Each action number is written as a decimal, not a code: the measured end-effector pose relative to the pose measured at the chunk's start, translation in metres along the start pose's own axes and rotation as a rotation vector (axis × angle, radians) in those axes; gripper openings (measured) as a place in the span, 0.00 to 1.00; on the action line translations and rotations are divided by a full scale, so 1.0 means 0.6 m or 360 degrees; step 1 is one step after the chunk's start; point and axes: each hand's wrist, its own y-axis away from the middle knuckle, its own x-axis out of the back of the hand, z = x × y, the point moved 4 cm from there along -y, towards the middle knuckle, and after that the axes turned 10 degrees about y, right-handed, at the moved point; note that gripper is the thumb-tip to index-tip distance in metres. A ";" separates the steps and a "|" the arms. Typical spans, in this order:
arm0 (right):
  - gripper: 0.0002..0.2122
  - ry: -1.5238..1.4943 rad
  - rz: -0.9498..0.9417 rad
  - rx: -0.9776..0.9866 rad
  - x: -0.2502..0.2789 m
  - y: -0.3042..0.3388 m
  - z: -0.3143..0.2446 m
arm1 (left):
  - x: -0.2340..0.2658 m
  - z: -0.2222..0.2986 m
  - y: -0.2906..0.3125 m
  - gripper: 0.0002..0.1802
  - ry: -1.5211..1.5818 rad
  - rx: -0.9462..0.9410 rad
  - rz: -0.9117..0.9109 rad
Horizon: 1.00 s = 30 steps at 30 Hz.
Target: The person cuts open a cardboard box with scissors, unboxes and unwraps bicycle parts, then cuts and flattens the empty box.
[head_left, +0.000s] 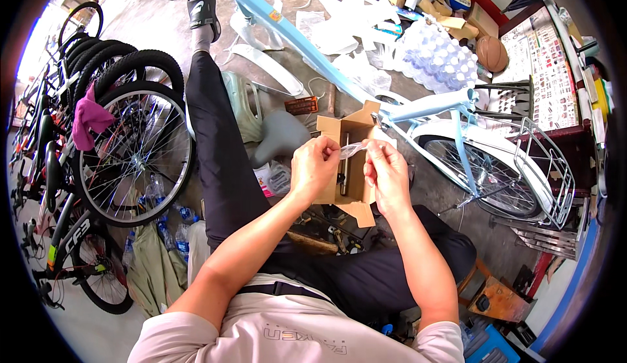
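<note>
Both hands are raised in front of me with a small clear plastic bag (352, 149) stretched between their fingertips. My left hand (314, 165) pinches one end of it, and my right hand (388, 172) grips the other. Whether anything lies inside the bag is too small to tell. Just beneath the hands stands a cardboard box (361, 183) with its flaps spread. A thin metal rod (343, 167) shows inside it. Left of the box lies a grey bicycle saddle (279, 135).
A light blue bicycle frame (307, 48) with a rear wheel and rack stretches across the right. Bicycle wheels (134, 157) crowd the left, one draped with a pink cloth (91, 118). A jug (240, 105), white mudguard (271, 70), bubble wrap (434, 52) and tools cover the floor.
</note>
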 end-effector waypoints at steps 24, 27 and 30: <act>0.17 0.0260 0.0280 0.0306 0.038 0.020 -0.092 | 0.002 0.013 0.008 0.06 -0.0088 -0.0174 0.0029; 0.17 0.0077 0.0081 0.0064 0.040 0.012 -0.049 | -0.002 0.012 0.007 0.04 -0.0112 -0.0125 -0.0026; 0.16 -0.0042 -0.0116 -0.0155 0.017 0.019 -0.024 | -0.004 0.009 0.007 0.04 -0.0120 -0.0153 -0.0022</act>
